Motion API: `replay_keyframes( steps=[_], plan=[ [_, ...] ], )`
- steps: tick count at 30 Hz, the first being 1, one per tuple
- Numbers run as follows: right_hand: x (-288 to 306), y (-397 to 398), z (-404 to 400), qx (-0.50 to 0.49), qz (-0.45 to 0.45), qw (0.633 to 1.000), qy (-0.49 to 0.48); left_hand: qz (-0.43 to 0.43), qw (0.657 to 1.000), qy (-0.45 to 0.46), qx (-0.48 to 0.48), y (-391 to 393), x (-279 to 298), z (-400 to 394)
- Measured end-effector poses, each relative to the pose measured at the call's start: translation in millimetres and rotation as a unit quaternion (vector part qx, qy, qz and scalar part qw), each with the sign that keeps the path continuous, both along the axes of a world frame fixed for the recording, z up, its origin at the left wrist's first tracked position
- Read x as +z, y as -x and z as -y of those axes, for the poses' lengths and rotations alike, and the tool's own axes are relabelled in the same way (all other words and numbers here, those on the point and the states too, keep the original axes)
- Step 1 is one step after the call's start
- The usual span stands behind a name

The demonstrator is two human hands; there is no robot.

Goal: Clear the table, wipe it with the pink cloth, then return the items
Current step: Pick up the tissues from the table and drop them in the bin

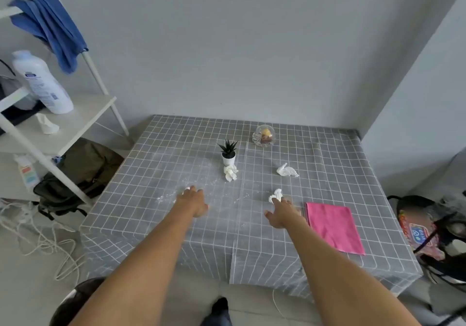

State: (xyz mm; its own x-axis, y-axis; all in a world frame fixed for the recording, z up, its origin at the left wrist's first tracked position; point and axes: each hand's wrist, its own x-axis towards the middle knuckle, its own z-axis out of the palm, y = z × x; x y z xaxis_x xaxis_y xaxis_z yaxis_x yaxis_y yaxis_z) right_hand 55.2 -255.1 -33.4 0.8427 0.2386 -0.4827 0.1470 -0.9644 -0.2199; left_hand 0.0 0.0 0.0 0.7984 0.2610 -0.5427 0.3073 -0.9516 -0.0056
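Here, a low table (327, 154) under a grey grid-checked cover, set into a corner of the room. Pink cloth (334, 227): flat, folded, near the table's front right corner. Small potted succulent (228, 150) in a white pot: upright, mid-table toward the back edge. Crumpled white tissue (230, 172): just in front of the pot, touching or nearly so. Clear glass globe ornament (263, 136): near the back edge, right of the plant. Second crumpled tissue (287, 170): right of centre. Third tissue (276, 195): toward the front edge, at the fingertips of the right hand (282, 214); fingers extended and spread, nothing gripped. Left hand (193, 202): reached forward over the left half, fingers straight, tips at a small white scrap (187, 188); whether it is pinched cannot be told. White powder dusts the cover around the left hand.

Beside the table's left edge: white shelf rack (75, 116) carrying a white bottle (41, 82) and a draped blue cloth (53, 28).
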Motion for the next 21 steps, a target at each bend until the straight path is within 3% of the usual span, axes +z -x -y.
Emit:
replay_keyframes(
  steps=[13,21],
  plan=[
    [-57,-47,-25,-0.066,0.017,0.998,0.005,0.025,1.000,-0.004,-0.009,-38,-87,-50],
    [-80,-54,-29,-0.111,0.043,0.992,-0.036,0.139,0.988,0.059,0.018,-34,-119,-67]
  ],
)
